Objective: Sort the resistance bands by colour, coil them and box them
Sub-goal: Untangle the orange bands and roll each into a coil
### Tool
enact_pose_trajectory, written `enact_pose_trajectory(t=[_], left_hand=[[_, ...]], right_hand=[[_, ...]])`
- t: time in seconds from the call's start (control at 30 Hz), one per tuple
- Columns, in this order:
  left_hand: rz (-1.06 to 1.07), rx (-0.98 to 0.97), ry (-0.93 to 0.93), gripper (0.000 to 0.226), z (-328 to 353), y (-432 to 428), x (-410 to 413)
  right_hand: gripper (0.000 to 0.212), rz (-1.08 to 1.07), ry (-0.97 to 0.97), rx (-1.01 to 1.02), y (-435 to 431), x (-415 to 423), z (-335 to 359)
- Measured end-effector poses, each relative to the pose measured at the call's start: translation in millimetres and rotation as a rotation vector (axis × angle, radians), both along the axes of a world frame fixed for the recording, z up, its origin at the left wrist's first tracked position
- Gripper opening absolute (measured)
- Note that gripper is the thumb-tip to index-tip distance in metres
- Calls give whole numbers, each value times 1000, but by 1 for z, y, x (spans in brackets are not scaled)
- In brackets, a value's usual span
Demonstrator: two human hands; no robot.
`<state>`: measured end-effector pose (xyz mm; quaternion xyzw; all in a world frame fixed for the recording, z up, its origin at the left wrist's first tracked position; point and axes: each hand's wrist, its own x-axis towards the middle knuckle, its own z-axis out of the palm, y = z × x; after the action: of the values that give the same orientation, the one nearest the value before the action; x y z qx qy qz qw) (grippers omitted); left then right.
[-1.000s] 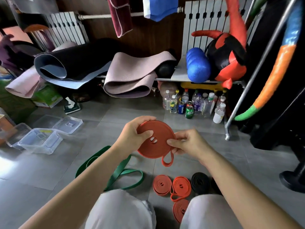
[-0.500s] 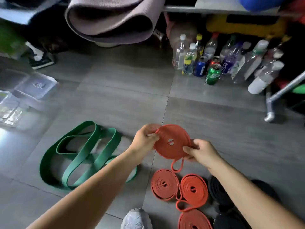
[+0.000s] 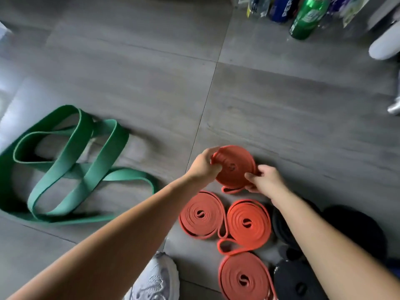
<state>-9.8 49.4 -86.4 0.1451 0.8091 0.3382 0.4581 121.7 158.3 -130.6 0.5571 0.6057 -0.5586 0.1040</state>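
White sneaker (image 3: 155, 278) at bottom edge. Nearest orange coil (image 3: 244, 278) flat on floor (image 3: 129, 83), black coils (image 3: 298, 284) just beside on right. Two orange coils (image 3: 201, 214) next out, side by side, touching. Beyond them held orange coil (image 3: 234, 167), low, floor contact unclear. Left hand (image 3: 203, 167) curled round its left rim, right hand (image 3: 265, 180) pinching right rim, loose end loop hangs below. Green band (image 3: 65, 161) uncoiled at left. Green can (image 3: 307, 18) far. No box visible. Risk: springy rubber with end untucked, so coil may unwind on release or nudge neighbours.
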Motion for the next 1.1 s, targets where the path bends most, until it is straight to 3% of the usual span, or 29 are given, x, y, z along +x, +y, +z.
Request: enact_pose_trajectory(t=[0.17,0.33,0.47,0.6,0.7,0.8,0.87,1.03,1.1], left_hand=[[-13,-105,-14,62,-15,-9,15],[-18,-125,-27,70,-19,-10,23],[-95,-133,-2,69,-23,-15,19],[93,-10,-135,56,-24,-24,13],[-32,-58,30,43,-25,-33,26],[-245,-295,337,47,-31,-42,47],[-290,-329,472,49,-33,-44,54],[-267,-295,470,43,-35,-44,67],[-250,-279,474,30,-37,-42,71]], right_hand=[[28,260,-198,255,-6,11,-1],[35,160,-176,261,-21,24,3],[35,249,-223,355,-20,23,5],[50,237,-196,342,-20,19,6],[51,205,-188,328,-19,20,4],[50,200,-183,335,-18,19,2],[50,190,-174,330,-19,20,1],[51,148,-154,323,-21,20,1],[52,137,-156,318,-22,19,1]])
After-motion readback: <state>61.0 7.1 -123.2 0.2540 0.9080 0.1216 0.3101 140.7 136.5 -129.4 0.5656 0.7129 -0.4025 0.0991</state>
